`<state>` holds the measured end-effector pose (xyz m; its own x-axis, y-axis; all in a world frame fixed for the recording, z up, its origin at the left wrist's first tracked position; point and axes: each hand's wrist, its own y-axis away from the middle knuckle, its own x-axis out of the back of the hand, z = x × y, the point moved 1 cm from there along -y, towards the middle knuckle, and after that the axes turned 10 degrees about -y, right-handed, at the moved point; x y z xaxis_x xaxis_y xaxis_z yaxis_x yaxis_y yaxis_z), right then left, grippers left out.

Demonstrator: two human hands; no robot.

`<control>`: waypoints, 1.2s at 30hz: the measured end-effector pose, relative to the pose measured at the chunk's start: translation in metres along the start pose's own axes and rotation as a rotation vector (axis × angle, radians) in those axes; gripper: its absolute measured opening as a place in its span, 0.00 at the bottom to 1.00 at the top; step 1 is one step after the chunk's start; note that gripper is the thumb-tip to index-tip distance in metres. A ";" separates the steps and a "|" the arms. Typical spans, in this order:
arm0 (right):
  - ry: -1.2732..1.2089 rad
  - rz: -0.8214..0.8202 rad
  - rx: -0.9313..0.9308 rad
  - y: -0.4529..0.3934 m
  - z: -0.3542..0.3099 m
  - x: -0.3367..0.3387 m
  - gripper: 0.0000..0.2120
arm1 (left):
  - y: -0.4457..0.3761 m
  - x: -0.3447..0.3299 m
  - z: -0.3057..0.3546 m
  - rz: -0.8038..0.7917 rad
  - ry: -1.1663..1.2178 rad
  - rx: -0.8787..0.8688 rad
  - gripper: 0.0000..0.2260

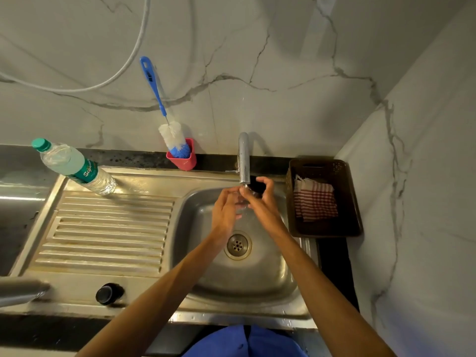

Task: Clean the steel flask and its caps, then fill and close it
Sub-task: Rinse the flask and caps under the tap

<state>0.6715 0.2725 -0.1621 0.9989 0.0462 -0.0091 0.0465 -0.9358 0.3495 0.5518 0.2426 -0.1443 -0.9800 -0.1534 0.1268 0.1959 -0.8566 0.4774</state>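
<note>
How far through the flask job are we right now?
Early. In hand: the right hand holds a black cap under the tap, the left hand beside it. A second black cap sits on the sink edge; cleaned or not, can't tell. The steel flask lies uncapped at left; filling and closing remain.

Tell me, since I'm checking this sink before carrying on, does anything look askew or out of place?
Little stands out. The steel flask lies on its side at the sink's front left edge, blurred and partly cut off. A black cap sits alone beside it. The right hand holds another black cap under the tap.
</note>
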 end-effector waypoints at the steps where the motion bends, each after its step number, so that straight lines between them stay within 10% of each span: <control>1: -0.002 0.027 -0.002 -0.001 -0.004 -0.003 0.33 | 0.000 0.002 -0.001 -0.005 -0.006 0.015 0.11; 11: 0.255 0.231 0.069 -0.010 -0.005 -0.015 0.31 | -0.005 0.036 -0.023 0.110 0.031 0.160 0.15; 25: 0.119 0.047 -0.075 0.002 -0.014 -0.020 0.25 | -0.001 0.052 -0.023 0.206 0.030 0.132 0.13; 32: -0.518 -0.056 -0.887 -0.006 0.000 -0.036 0.31 | 0.004 0.051 -0.024 0.185 -0.007 0.152 0.13; 36: -0.867 0.073 -1.033 -0.006 0.013 -0.037 0.31 | 0.005 0.052 -0.026 0.196 -0.009 0.132 0.13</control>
<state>0.6339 0.2714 -0.1761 0.7000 -0.5847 -0.4100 0.3495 -0.2203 0.9107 0.5007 0.2173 -0.1579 -0.9226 -0.3052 0.2360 0.3857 -0.7390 0.5524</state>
